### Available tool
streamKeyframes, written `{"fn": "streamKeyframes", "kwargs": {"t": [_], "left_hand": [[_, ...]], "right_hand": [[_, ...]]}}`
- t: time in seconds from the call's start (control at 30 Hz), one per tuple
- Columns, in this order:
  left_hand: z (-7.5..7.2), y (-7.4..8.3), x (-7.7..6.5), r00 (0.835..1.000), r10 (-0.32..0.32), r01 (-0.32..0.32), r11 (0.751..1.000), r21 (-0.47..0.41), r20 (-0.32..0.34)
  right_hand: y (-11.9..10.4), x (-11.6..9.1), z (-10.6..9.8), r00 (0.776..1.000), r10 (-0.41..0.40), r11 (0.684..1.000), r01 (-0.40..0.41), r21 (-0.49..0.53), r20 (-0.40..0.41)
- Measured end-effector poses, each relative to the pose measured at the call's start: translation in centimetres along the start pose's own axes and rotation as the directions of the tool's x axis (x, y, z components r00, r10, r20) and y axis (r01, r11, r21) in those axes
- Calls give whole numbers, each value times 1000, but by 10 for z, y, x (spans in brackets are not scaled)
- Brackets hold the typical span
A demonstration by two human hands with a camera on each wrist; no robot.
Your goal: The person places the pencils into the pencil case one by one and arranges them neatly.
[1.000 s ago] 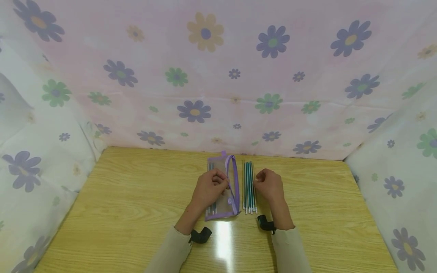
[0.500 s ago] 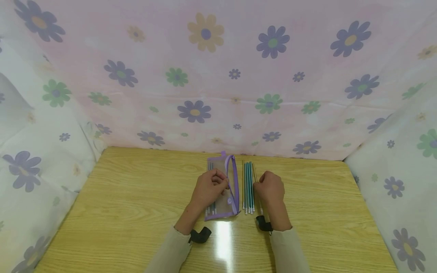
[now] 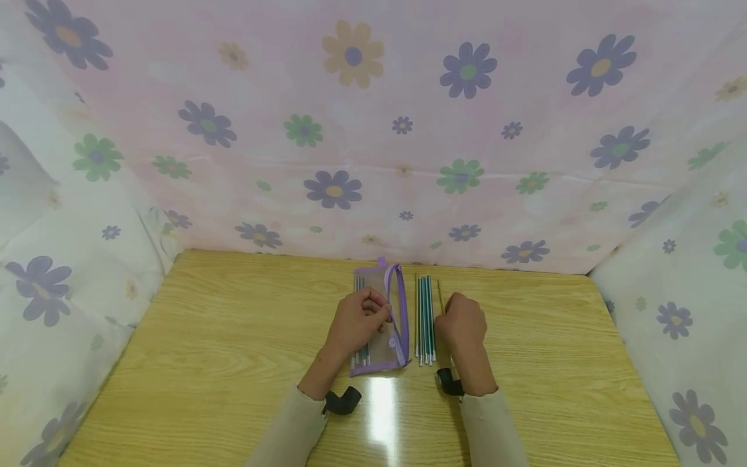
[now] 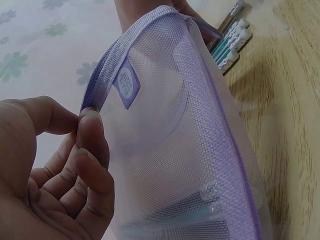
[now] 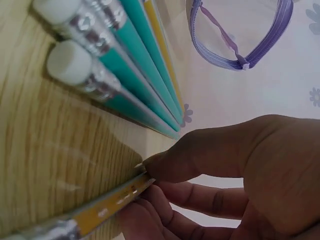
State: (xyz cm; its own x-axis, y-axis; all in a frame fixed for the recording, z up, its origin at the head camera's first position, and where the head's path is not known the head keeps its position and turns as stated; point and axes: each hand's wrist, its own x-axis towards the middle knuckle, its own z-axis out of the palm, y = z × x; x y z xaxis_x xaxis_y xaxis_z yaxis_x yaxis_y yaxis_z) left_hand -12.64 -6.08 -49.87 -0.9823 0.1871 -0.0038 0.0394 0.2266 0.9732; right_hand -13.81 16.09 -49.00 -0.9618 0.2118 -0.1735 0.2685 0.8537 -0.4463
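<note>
A purple-trimmed mesh pencil case (image 3: 404, 311) lies with its zip open, a few pencils (image 4: 170, 220) showing through the mesh. My left hand (image 3: 357, 321) pinches the zipped edge of its opening between thumb and forefinger, lifting it in the left wrist view. Just right of the case, several teal pencils (image 5: 135, 90) and a yellow one (image 5: 162, 40) lie side by side, white erasers towards me. My right hand (image 3: 463, 324) pinches another yellow pencil (image 5: 107, 205) between thumb and fingers, slightly apart from the row. The hand covers its middle in the head view.
The wood-grain table (image 3: 222, 363) runs back to a flowered cloth (image 3: 373, 130), which also hangs at both sides. Black wrist-worn pieces jut from the left sleeve (image 3: 286, 428) and the right sleeve (image 3: 495, 428). A bright reflection lies on the table before the case.
My right hand has picked the yellow pencil off the right side of the row and shifted it a little to the right. The left hand stays on the case's edge.
</note>
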Motion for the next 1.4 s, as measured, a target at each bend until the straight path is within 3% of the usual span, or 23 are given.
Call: {"fn": "streamKeyframes", "kwargs": {"t": [0.27, 0.7, 1.1, 1.4], "left_hand": [[-1, 3, -1, 1000, -9, 9, 1000, 23, -6], [-1, 3, -2, 1000, -5, 5, 1000, 21, -6], [-2, 4, -1, 1000, -1, 1, 1000, 22, 0], [-2, 4, -2, 1000, 2, -2, 999, 33, 1]], "right_hand": [[-2, 0, -2, 1000, 29, 998, -28, -61, 6], [3, 2, -4, 997, 60, 998, -59, -27, 43], [7, -2, -10, 997, -53, 987, 43, 155, 64], [5, -3, -14, 985, -73, 958, 26, 284, 154]]}}
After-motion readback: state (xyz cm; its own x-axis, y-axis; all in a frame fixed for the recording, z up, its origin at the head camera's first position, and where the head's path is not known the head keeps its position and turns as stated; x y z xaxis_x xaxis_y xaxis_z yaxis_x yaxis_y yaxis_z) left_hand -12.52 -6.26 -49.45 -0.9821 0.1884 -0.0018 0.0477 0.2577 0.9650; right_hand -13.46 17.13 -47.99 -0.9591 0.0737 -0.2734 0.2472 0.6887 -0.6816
